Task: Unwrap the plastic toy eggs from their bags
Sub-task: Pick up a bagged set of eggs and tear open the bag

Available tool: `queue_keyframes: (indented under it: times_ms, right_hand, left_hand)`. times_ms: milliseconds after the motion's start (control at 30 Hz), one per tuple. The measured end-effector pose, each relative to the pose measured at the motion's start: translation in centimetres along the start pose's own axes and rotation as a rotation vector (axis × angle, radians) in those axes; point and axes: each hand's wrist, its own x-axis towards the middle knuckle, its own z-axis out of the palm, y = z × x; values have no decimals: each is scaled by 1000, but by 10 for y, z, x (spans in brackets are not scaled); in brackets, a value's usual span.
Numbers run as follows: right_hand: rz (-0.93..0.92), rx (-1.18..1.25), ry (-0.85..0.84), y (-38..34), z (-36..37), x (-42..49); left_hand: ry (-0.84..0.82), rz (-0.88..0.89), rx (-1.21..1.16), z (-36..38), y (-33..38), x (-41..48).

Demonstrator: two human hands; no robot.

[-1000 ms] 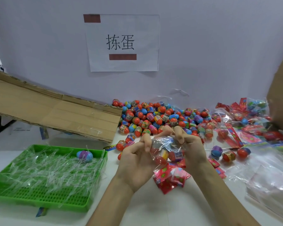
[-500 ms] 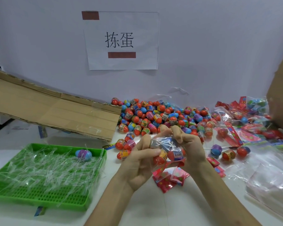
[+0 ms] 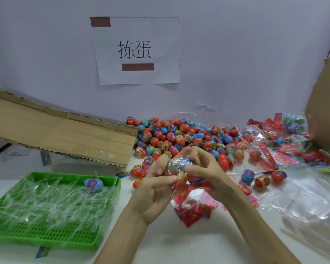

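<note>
A clear plastic bag (image 3: pixel 178 169) with toy eggs inside is held up over the table between both hands. My left hand (image 3: pixel 156 189) pinches its left side with thumb and fingers. My right hand (image 3: pixel 204 168) grips its top and right side. The bag's red printed header (image 3: pixel 192 210) hangs below my hands. A big pile of loose red, blue and purple eggs (image 3: pixel 175 136) lies behind my hands. Unopened bags of eggs (image 3: pixel 286 138) are heaped at the far right.
A green slotted tray (image 3: pixel 46 235) at the left holds clear plastic strips and one blue-purple egg (image 3: pixel 93 183). A cardboard flap (image 3: pixel 61 134) slants above it. Empty clear bags (image 3: pixel 312 210) lie at the right, beside a few single eggs (image 3: pixel 261 180). A cardboard box (image 3: pixel 326 103) stands far right.
Both hands have lifted the bag slightly and worked at its top. The eggs inside have shifted, and my right fingers now curl further over the bag.
</note>
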Motion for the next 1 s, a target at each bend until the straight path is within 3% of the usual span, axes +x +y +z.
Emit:
queue_keyframes:
  times_ms: [233,533,733,900,1000]
  right_hand:
    - [108,177,23,-5,10,-5]
    - [102,383,131,10,26,-5]
    - [165,212,395,13,31,-2]
    - [72,-177,464,9,18,-4]
    - [33,-282,460,7,11,-4]
  left_hand:
    - [-34,54,-52,-4,0,3]
    - [37,88,-82,-8,1,0]
    - [40,167,75,-7,4,5]
    - [48,179,214,-9,6,5]
    - [55,176,275,-10,5,5]
